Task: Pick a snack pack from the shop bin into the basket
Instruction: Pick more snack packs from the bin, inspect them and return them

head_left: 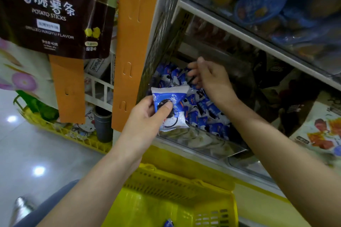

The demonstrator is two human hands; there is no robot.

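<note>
My left hand point(147, 116) grips a blue and white snack pack point(171, 108) with a dark cookie picture, held at the front left of the clear shop bin point(203, 143). The bin holds several more packs of the same kind point(204, 110). My right hand point(208, 75) reaches over the back of the pile, fingers curled with the fingertips among the packs; whether it holds one is hidden. Below both arms stands the yellow basket point(184, 186), with one blue pack point(168, 224) showing at its bottom.
A shelf above carries blue round packs point(258, 2). Dark and patterned bags point(323, 129) fill the bin to the right. A brown potato-stick bag point(55, 9) hangs at the left on orange strips point(132, 42). A yellow crate point(60, 129) sits on the shiny floor.
</note>
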